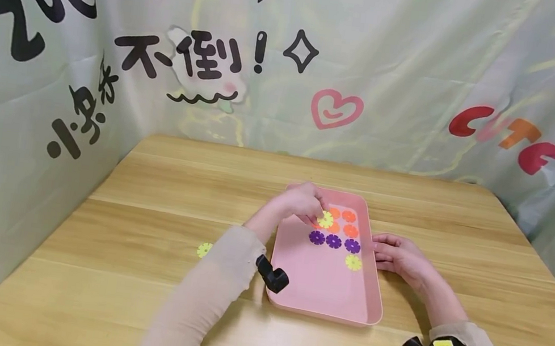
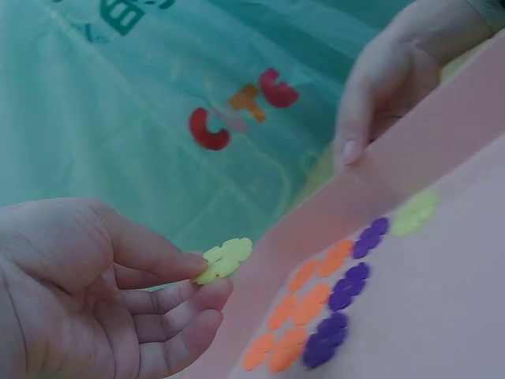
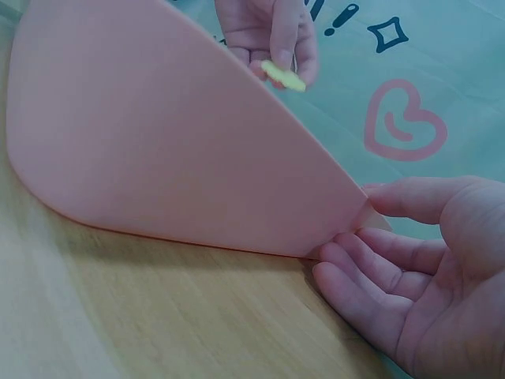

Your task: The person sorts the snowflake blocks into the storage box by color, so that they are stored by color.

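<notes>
My left hand [image 1: 302, 201] pinches a yellow notched snowflake disc [image 2: 229, 259] between thumb and fingertips, held above the far part of the pink tray [image 1: 315, 288]. Below it in the tray lie several orange discs [image 1: 349, 216] in rows, partly covered by the left hand in the head view. A row of three purple discs [image 1: 333, 241] comes nearer to me, then a single yellow disc [image 1: 353, 262] by the right wall. My right hand [image 1: 401, 258] holds the tray's right wall from outside, thumb at the rim and fingers low against the wall.
Left of the tray, another yellow disc [image 1: 204, 250] lies on the wooden table [image 1: 143, 272], partly behind my left sleeve. Printed curtains [image 1: 404, 56] stand around the table's back and sides. A black wrist camera [image 1: 272, 275] on the left cuff overhangs the tray's left edge.
</notes>
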Demonstrator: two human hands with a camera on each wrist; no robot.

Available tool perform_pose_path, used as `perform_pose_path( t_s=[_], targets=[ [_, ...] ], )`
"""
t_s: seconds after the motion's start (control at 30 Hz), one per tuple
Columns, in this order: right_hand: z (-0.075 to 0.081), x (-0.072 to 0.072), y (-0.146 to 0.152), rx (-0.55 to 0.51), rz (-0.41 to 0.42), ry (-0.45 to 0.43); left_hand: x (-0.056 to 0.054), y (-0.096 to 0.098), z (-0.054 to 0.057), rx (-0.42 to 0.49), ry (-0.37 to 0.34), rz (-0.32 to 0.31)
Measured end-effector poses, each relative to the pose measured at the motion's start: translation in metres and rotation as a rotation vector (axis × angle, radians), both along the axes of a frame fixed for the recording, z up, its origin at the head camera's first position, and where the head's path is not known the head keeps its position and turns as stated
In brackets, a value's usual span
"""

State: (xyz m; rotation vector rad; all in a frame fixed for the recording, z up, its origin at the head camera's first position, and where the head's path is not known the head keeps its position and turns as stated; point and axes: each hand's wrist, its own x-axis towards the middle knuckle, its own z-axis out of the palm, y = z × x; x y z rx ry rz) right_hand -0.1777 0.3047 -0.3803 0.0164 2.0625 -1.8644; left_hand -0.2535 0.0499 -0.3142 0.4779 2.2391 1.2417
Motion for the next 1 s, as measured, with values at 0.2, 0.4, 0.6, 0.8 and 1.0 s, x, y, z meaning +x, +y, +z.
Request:
perform_pose_path(
  t_s=[0.2, 0.4, 0.6, 0.8, 1.0],
  targets=[
    [-0.001, 0.000, 0.001, -0.001, -0.006, 0.002, 0.011, 0.021, -0.010, -0.094, 0.019, -0.044],
    [-0.001, 0.001, 0.001, -0.007, -0.006, 0.004, 0.020, 0.035, -0.021, -0.105, -0.048, -0.018],
    [-0.002, 0.001, 0.001, -0.015, -0.004, 0.005, 0.026, 0.043, -0.028, -0.188, -0.024, -0.020],
    [-0.002, 0.001, 0.002, -0.007, 0.004, 0.011, 0.028, 0.048, -0.032, -0.276, -0.035, -0.006],
    [-0.002, 0.000, 0.002, -0.003, 0.007, 0.015, 0.027, 0.050, -0.034, -0.316, -0.027, -0.020]
  ],
)
